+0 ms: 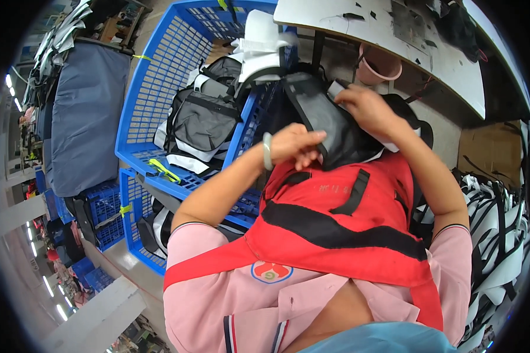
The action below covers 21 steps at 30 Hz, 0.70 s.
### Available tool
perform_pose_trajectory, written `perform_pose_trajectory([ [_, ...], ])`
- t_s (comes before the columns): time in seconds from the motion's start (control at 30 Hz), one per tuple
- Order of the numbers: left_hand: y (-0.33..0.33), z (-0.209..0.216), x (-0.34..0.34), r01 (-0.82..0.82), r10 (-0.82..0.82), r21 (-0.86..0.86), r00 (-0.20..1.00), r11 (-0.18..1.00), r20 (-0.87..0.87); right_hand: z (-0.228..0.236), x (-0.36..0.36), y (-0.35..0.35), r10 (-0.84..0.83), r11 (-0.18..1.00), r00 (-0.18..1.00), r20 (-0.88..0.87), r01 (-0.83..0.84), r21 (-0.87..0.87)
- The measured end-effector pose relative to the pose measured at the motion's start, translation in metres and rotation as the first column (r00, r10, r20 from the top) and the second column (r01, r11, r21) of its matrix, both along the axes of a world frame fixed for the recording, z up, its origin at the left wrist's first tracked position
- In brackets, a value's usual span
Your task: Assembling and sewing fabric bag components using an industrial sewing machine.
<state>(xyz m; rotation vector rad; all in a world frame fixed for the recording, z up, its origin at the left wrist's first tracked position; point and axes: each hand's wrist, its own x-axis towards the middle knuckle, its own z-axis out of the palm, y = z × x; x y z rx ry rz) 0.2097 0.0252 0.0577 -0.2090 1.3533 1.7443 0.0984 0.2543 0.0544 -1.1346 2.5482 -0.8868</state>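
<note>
A black-and-grey fabric bag piece with dark edging lies across my lap. My left hand, with a pale bangle at its wrist, is closed at the piece's left edge; its fingertips reach over that edge. My right hand is bent over the upper right side, its fingers pinched on the fabric beside a small light-grey tab. Folds hide part of the piece's lower side. Beneath it spreads a red apron with a black band.
Left of me stands a blue plastic crate holding black-and-white bags. A second blue crate is nearer. A white table runs ahead, a pink bucket under it. White-and-black pieces are heaped at right.
</note>
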Motion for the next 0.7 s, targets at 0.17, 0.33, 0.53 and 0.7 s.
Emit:
perform_pose_trajectory([
  [0.17, -0.046, 0.020, -0.040, -0.161, -0.339, -0.593, 0.691, 0.789, -0.638, -0.030, 0.045, -0.007, -0.052, 0.989, 0.992, -0.117, 0.067, 0.135],
  [0.33, -0.054, 0.008, -0.105, -0.372, -0.601, -0.687, 0.333, 0.624, -0.726, -0.028, 0.058, -0.014, -0.075, 0.982, 0.987, -0.145, 0.098, 0.160],
  [0.53, -0.037, -0.017, -0.157, -0.257, -0.952, -0.957, 0.234, 0.136, -0.198, -0.029, 0.062, -0.011, -0.091, 0.976, 0.977, -0.193, 0.126, 0.179],
  [0.7, -0.059, -0.025, -0.159, -0.219, -0.889, -0.939, 0.322, 0.265, -0.326, -0.034, 0.062, -0.008, -0.121, 0.967, 0.972, -0.201, 0.161, 0.196],
])
